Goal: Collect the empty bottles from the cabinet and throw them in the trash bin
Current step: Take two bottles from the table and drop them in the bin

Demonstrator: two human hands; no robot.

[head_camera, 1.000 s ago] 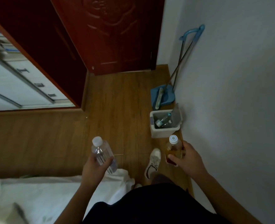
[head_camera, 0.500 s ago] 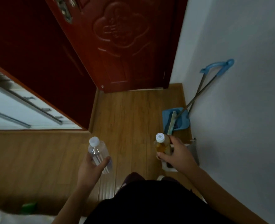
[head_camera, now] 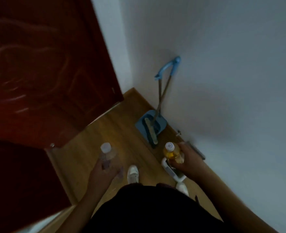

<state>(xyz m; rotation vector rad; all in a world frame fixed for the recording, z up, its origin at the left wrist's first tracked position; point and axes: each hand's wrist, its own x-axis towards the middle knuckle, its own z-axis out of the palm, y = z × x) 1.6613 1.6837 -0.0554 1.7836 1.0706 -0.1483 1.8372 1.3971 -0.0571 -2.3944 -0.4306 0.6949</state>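
Observation:
My left hand [head_camera: 102,175] grips a clear plastic bottle [head_camera: 107,154] with a white cap, held upright over the wooden floor. My right hand [head_camera: 188,161] holds a bottle with yellow liquid [head_camera: 170,153] and a white cap directly above the small white trash bin [head_camera: 170,170]. The hand and bottle hide most of the bin; only its near rim and left corner show. The bin stands on the floor against the white wall.
A blue dustpan [head_camera: 149,126] with a broom [head_camera: 160,101] leans on the wall just beyond the bin. A dark red door [head_camera: 46,73] fills the left side. My white shoes [head_camera: 133,174] stand on the wooden floor beside the bin.
I have stepped closer to the bin and the view has tilted and blurred. My right hand with the yellow bottle stays over the bin; the left hand keeps its bottle.

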